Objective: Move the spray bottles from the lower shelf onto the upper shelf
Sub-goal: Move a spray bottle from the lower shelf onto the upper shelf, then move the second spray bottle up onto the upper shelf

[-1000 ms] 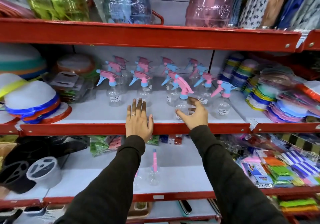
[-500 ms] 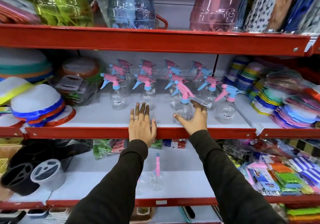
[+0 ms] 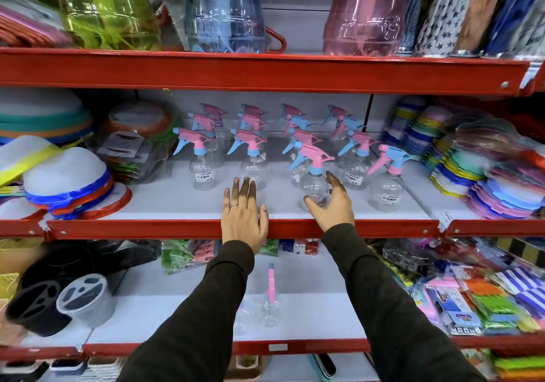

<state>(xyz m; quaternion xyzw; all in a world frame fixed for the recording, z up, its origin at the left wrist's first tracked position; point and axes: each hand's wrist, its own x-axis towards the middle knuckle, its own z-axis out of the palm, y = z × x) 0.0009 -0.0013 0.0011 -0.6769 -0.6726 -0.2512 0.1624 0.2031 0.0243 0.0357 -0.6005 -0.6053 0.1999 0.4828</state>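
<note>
On the upper shelf [image 3: 177,204], clear empty spray bottles [image 3: 203,172]; right hand [image 3: 333,201] open, fingers spread at the 5 o'clock side of front bottle [image 3: 314,185], possibly touching. Left hand [image 3: 243,216] flat, open on shelf edge. Lower shelf [image 3: 182,316]: one bottle [image 3: 269,308], seemingly empty.

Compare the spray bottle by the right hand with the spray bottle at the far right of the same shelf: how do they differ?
1. The spray bottle by the right hand has a pink head with a blue trigger; the far-right spray bottle has a blue head with a pink trigger.
2. The first sits between the right hand's open fingers; the far-right one stands untouched.
Both are clear, upright and labelled.
</note>
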